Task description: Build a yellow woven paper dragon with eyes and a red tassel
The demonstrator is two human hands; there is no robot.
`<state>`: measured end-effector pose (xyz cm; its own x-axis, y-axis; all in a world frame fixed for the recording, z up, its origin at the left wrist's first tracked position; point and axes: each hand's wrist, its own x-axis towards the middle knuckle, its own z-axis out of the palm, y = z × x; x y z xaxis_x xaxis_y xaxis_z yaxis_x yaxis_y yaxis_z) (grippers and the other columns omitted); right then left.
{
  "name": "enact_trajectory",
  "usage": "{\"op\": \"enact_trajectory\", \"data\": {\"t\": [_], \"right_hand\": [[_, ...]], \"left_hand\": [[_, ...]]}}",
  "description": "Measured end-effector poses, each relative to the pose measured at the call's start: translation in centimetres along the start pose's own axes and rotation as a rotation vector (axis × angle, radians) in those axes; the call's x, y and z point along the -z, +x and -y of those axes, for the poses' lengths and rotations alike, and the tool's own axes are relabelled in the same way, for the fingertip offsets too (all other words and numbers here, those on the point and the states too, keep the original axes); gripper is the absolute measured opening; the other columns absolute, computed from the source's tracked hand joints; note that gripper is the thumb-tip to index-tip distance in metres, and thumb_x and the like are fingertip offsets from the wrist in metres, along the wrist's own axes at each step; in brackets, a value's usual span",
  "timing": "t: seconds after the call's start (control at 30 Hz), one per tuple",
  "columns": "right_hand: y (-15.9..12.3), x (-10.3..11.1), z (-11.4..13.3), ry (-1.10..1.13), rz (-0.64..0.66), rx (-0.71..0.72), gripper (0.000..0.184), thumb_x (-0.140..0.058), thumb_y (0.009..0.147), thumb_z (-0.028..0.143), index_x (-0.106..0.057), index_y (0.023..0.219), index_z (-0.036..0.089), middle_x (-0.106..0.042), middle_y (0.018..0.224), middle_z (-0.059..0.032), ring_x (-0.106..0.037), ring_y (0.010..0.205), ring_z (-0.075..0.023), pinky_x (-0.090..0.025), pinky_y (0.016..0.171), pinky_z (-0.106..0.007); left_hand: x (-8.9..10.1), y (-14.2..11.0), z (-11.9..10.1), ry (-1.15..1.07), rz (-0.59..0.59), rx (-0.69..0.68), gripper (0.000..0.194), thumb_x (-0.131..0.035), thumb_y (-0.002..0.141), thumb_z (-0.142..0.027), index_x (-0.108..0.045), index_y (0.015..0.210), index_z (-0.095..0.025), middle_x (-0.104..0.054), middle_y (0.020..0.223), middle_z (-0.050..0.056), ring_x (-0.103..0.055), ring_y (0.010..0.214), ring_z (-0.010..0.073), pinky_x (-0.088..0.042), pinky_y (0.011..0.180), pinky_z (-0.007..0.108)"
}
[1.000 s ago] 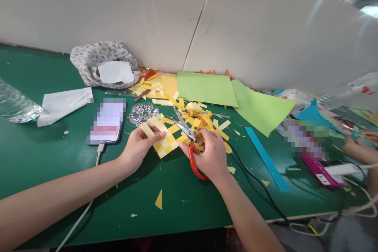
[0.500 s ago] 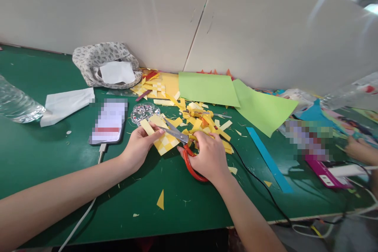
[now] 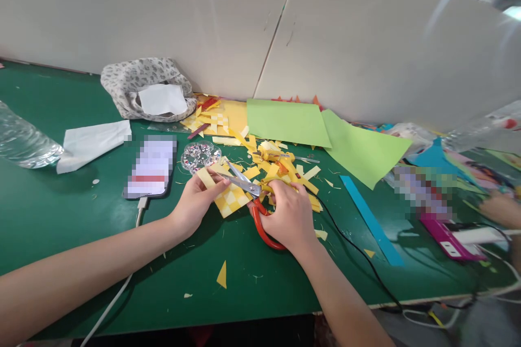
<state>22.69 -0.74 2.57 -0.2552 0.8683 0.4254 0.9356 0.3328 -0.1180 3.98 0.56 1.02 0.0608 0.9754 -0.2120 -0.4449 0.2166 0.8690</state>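
Note:
A yellow and cream woven paper piece (image 3: 230, 201) is pinched between the thumb and fingers of my left hand (image 3: 196, 199). My right hand (image 3: 290, 210) is wrapped round the handles of a pair of red-handled scissors (image 3: 266, 232). The blades point left and lie across the upper part of the woven paper, a little apart from each other. Just beyond my hands is a heap of yellow paper strips and scraps (image 3: 280, 165). A clear round case with small pieces in it (image 3: 199, 155) stands behind my left hand.
A phone (image 3: 152, 165) with a white cable lies at left, near a patterned cloth pouch (image 3: 142, 87). Green paper sheets (image 3: 287, 122) lean at the back. A blue strip (image 3: 370, 219) and a black cable lie right. Another person's hand (image 3: 500, 209) is at far right.
The scissor blades have come closer together over the woven paper. The paper has shifted and tilted slightly in my left hand.

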Motion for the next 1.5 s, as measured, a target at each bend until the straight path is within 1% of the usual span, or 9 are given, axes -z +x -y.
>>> {"op": "enact_trajectory", "data": {"t": [0.07, 0.17, 0.27, 0.4, 0.57, 0.77, 0.97, 1.27, 1.5], "right_hand": [[0.01, 0.07, 0.01, 0.018, -0.029, -0.019, 0.028, -0.055, 0.073, 0.045, -0.05, 0.081, 0.018, -0.062, 0.068, -0.0036, -0.058, 0.062, -0.0191, -0.038, 0.08, -0.039], [0.05, 0.17, 0.06, 0.026, -0.047, -0.043, 0.029, -0.054, 0.073, 0.046, -0.049, 0.081, 0.019, -0.062, 0.067, -0.0025, -0.058, 0.062, -0.0187, -0.037, 0.082, -0.039], [0.02, 0.17, 0.1, 0.001, -0.031, -0.024, 0.027, -0.053, 0.075, 0.045, -0.049, 0.08, 0.019, -0.061, 0.066, -0.002, -0.057, 0.06, -0.0182, -0.037, 0.081, -0.039], [-0.07, 0.0, 0.06, -0.035, 0.009, 0.006, 0.026, -0.051, 0.076, 0.045, -0.049, 0.078, 0.019, -0.061, 0.066, -0.0026, -0.055, 0.06, -0.018, -0.036, 0.077, -0.037], [0.07, -0.09, 0.02, -0.051, 0.044, -0.004, 0.029, -0.051, 0.076, 0.048, -0.049, 0.076, 0.019, -0.059, 0.065, -0.002, -0.054, 0.06, -0.0181, -0.035, 0.077, -0.037], [0.12, 0.21, 0.19, -0.047, 0.035, 0.004, 0.027, -0.05, 0.076, 0.046, -0.047, 0.072, 0.02, -0.058, 0.066, -0.0023, -0.053, 0.06, -0.018, -0.035, 0.075, -0.037], [0.05, 0.34, 0.24, -0.028, 0.012, 0.014, 0.023, -0.051, 0.075, 0.042, -0.047, 0.073, 0.02, -0.058, 0.066, -0.0021, -0.053, 0.059, -0.0179, -0.035, 0.075, -0.036], [0.09, 0.38, 0.04, -0.03, 0.011, 0.02, 0.025, -0.049, 0.077, 0.044, -0.047, 0.074, 0.019, -0.059, 0.067, -0.0026, -0.052, 0.059, -0.0172, -0.036, 0.077, -0.037], [0.1, 0.5, 0.15, -0.003, 0.025, 0.02, 0.026, -0.049, 0.077, 0.044, -0.046, 0.072, 0.019, -0.058, 0.068, -0.0025, -0.053, 0.06, -0.0168, -0.035, 0.078, -0.036]], "left_hand": [[-0.05, -0.01, -0.09, 0.009, -0.004, -0.01, 0.026, -0.077, 0.066, -0.025, -0.059, 0.083, -0.017, -0.063, 0.076, -0.002, -0.062, 0.075, 0.0134, -0.049, 0.07, 0.026], [-0.08, 0.01, -0.32, 0.002, 0.009, 0.014, 0.028, -0.078, 0.064, -0.023, -0.06, 0.084, -0.016, -0.065, 0.079, 0.0, -0.063, 0.075, 0.014, -0.05, 0.07, 0.027], [-0.06, 0.1, -0.47, -0.045, 0.01, 0.053, 0.025, -0.077, 0.064, -0.024, -0.062, 0.082, -0.016, -0.067, 0.082, 0.002, -0.064, 0.076, 0.0155, -0.051, 0.072, 0.028], [-0.02, 0.18, -0.49, -0.098, -0.013, 0.071, 0.025, -0.079, 0.062, -0.022, -0.064, 0.081, -0.016, -0.068, 0.081, 0.001, -0.065, 0.078, 0.015, -0.051, 0.074, 0.028], [0.08, 0.17, -0.5, -0.12, 0.058, 0.064, 0.024, -0.078, 0.065, -0.022, -0.064, 0.084, -0.015, -0.069, 0.086, 0.003, -0.065, 0.082, 0.0164, -0.052, 0.077, 0.029], [0.27, 0.26, -0.22, -0.168, 0.111, 0.076, 0.015, -0.076, 0.068, -0.02, -0.062, 0.071, -0.016, -0.067, 0.076, 0.0, -0.064, 0.077, 0.0128, -0.051, 0.074, 0.025], [0.18, 0.15, 0.0, -0.181, 0.145, 0.14, 0.015, -0.075, 0.069, -0.023, -0.064, 0.078, -0.018, -0.07, 0.083, 0.001, -0.065, 0.078, 0.0145, -0.052, 0.074, 0.027], [0.43, 0.25, 0.1, -0.18, 0.16, 0.119, 0.013, -0.073, 0.073, -0.02, -0.065, 0.083, -0.019, -0.066, 0.078, -0.001, -0.063, 0.073, 0.0103, -0.051, 0.074, 0.024], [0.37, 0.23, 0.3, -0.161, 0.168, 0.106, 0.013, -0.072, 0.074, -0.022, -0.067, 0.085, -0.018, -0.067, 0.08, 0.0, -0.063, 0.078, 0.0126, -0.05, 0.076, 0.026]]}}
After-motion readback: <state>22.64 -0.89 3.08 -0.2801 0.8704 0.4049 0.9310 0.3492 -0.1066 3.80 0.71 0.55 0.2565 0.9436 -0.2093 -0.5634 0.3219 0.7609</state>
